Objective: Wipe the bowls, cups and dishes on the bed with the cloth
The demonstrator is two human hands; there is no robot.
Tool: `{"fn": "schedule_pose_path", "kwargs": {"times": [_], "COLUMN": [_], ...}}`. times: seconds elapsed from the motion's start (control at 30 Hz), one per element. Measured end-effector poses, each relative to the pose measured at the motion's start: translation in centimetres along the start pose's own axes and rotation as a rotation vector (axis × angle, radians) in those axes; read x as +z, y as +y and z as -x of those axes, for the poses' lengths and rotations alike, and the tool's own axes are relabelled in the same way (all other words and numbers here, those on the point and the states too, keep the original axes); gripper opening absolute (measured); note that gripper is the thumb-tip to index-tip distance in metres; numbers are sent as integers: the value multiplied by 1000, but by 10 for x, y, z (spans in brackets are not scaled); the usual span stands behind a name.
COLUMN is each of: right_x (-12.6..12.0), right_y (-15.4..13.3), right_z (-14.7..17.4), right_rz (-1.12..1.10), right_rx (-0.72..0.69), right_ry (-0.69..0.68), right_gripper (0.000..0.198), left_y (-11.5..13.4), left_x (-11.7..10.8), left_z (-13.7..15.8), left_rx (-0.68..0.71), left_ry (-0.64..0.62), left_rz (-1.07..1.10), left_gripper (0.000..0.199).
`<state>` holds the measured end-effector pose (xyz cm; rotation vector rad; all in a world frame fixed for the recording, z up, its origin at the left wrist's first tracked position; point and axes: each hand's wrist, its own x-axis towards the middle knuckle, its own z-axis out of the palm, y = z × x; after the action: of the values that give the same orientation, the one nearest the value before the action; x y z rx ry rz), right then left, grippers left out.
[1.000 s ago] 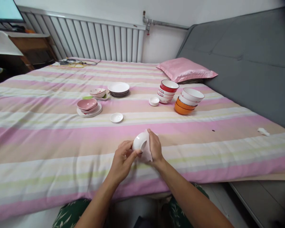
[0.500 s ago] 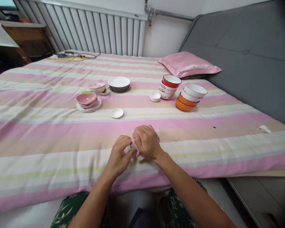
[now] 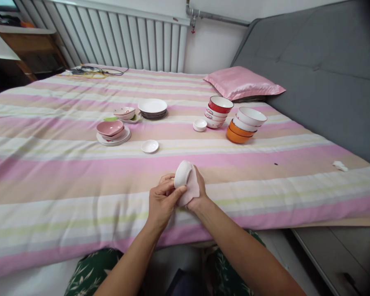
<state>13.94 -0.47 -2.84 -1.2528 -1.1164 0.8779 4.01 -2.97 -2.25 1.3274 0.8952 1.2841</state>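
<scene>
A small white dish (image 3: 181,174) is tipped on its side just above the near part of the bed. My left hand (image 3: 164,196) pinches its rim between thumb and fingers. On the dish's right side, my right hand (image 3: 201,190) is closed around a pale pink cloth (image 3: 192,188) that presses against the dish; most of its fingers are hidden behind them. Beyond my hands another small white dish (image 3: 150,146) lies alone on the striped sheet (image 3: 80,176).
Left of centre stand pink bowls (image 3: 110,128) on white plates, patterned dishes (image 3: 125,112) and a plate stack (image 3: 153,106). To the right are small dishes (image 3: 200,125), red-rimmed bowls (image 3: 219,111) and white-and-orange bowls (image 3: 240,134). A pink pillow (image 3: 243,82) lies behind.
My hands have turned the small dish so its white outside now shows. My right hand has shifted from over the dish to its right side, with the cloth now more exposed.
</scene>
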Motion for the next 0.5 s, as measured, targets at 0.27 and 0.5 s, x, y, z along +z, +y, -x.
{"fn": "schedule_pose_path", "kwargs": {"times": [0.27, 0.5], "right_x": [-32, -22], "right_y": [-35, -35], "right_z": [-5, -1], "right_rz": [582, 944], "right_rx": [-437, -768], "right_ry": [-52, -78], "right_gripper": [34, 31], "left_y": [11, 8], "left_x": [-20, -21], "left_z": [-13, -9], "left_rx": [84, 114], "left_ry": [-36, -99], "left_rz": [-351, -540], "left_gripper": [24, 25]}}
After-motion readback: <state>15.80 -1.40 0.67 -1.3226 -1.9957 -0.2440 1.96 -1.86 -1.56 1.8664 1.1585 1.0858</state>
